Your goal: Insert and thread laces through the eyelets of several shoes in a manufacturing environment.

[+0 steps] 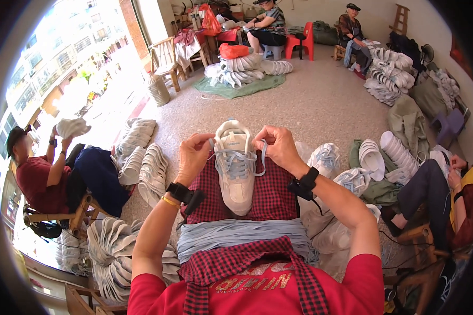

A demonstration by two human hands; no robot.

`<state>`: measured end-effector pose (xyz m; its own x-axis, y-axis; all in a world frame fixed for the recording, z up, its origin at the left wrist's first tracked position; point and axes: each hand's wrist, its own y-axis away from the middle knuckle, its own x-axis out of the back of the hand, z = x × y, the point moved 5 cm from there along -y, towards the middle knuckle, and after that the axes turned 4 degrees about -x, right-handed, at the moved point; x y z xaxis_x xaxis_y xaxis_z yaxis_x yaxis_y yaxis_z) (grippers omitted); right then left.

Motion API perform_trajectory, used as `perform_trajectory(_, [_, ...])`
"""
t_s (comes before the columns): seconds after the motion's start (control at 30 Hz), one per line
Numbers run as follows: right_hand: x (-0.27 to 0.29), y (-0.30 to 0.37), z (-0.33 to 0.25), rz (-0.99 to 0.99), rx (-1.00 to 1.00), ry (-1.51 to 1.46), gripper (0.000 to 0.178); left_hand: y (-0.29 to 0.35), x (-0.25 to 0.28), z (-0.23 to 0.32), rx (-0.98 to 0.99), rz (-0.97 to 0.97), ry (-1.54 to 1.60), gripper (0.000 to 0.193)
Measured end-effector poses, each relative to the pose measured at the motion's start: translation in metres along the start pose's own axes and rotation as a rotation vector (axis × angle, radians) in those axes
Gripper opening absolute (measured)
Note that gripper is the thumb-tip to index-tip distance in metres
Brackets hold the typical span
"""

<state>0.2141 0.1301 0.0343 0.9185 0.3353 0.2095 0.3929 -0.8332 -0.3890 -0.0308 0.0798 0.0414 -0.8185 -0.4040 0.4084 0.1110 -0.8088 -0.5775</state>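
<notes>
A cream-white sneaker lies on my lap over a red-and-black checked apron, its toe toward me. Pale blue shoelace zigzags through its eyelets. At the upper left of the shoe, my left hand pinches the lace near the collar. On the other side, fingers of my right hand close on the lace, and a loop of it hangs below them. Nearer my body, a thick bundle of light blue laces stretches across my lap.
Stacked white shoe uppers lie on the floor at my left, with more stacks ahead. Laced shoes and white uppers sit at my right. People work seated on both sides and farther back. A red chair stands behind.
</notes>
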Motion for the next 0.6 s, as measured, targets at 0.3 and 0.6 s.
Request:
perform_trajectory(0.3, [-0.001, 0.006, -0.004, 0.032, 0.073, 0.095, 0.011, 0.03, -0.007, 0.004, 0.263, -0.192, 0.268, 0.02])
perform_trajectory(0.6, [-0.027, -0.007, -0.026, -0.008, 0.365, 0.487, 0.015, 0.03, 0.005, -0.011, 0.307, 0.089, 0.5, 0.022])
